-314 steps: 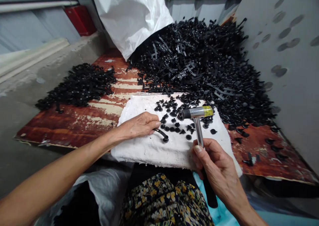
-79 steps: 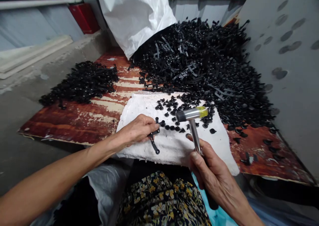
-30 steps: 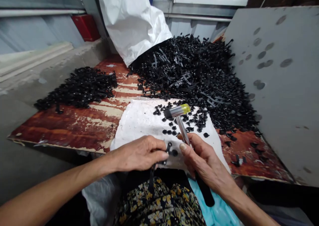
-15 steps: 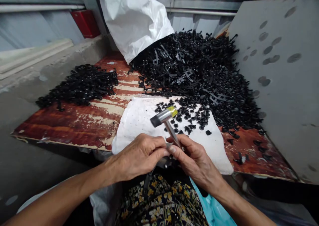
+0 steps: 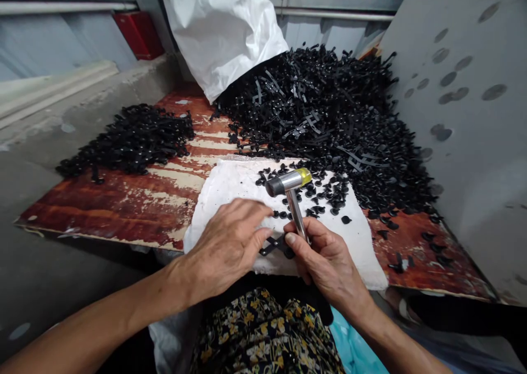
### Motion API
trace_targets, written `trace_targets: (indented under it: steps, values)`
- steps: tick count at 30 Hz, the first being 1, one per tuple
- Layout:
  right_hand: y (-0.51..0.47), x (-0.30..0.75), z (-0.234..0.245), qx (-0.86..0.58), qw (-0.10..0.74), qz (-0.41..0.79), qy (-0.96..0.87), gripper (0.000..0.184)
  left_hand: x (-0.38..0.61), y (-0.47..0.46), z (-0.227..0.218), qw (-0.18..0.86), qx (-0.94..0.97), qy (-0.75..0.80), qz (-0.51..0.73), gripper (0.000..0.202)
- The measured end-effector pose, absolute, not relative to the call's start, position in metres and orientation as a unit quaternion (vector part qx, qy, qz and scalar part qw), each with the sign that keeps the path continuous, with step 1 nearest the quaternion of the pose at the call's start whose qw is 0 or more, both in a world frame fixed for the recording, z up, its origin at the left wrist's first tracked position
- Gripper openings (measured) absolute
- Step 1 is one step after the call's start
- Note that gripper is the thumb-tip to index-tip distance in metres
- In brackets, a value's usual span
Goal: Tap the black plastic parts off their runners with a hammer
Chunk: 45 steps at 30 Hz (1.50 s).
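My right hand (image 5: 325, 256) is wrapped round the metal shaft of a small mallet (image 5: 293, 182), whose steel head has one black face and one yellow face and points away from me. Under its thumb and fingers it also pinches a black jointed plastic piece (image 5: 272, 246) with round ends and shiny pins. My left hand (image 5: 230, 242) hovers over the left part of the white cloth (image 5: 218, 190), fingers stretched and thumb apart, close to that piece. Several small black disc-headed parts (image 5: 346, 219) lie on the cloth beyond both hands.
A big heap of black parts (image 5: 329, 110) covers the back right of the worn red-brown board (image 5: 102, 198). On its left side sits a smaller pile (image 5: 135, 138) of black pieces. A white sack (image 5: 226, 33) hangs at the back, and a grey spotted panel (image 5: 473, 143) stands to the right.
My left hand has loosened from the black piece and lifted slightly up and away. My right hand has moved a little right with the mallet and the piece.
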State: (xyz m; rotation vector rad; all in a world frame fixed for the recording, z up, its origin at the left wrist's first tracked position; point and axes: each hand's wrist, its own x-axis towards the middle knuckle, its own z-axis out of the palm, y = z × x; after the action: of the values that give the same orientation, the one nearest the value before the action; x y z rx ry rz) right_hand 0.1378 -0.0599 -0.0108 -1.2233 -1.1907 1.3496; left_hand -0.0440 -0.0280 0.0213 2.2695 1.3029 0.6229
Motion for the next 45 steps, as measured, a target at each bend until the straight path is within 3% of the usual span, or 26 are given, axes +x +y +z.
trace_targets:
  steps: [2,7,11,16,25,37,45]
  values:
    - [-0.059,0.137,-0.01,-0.505,0.48,0.543,-0.468,0.019,-0.047,-0.028,0.021,0.248,0.746,0.543,0.293,0.027]
    - [-0.058,0.138,-0.009,-0.526,0.501,0.543,-0.421,0.023,-0.056,-0.022,0.015,0.517,0.539,0.586,0.316,0.049]
    - [-0.058,0.138,-0.01,-0.534,0.514,0.54,-0.399,0.026,-0.055,-0.023,0.014,0.595,0.376,0.58,0.41,0.051]
    - [-0.056,0.132,-0.013,-0.52,0.531,0.555,-0.374,0.029,-0.047,-0.031,0.017,0.741,0.338,0.492,0.307,0.046]
    - [-0.062,0.131,-0.02,-0.514,0.505,0.561,-0.408,0.028,-0.027,-0.03,0.012,0.731,0.385,0.481,0.295,0.044]
    - [-0.066,0.137,-0.021,-0.48,0.509,0.581,-0.416,0.029,-0.021,-0.017,0.025,0.691,0.391,0.524,0.308,0.024]
    - [-0.087,0.156,-0.022,-0.511,0.508,0.584,-0.374,0.039,-0.026,0.007,0.022,0.666,0.419,0.547,0.285,0.024]
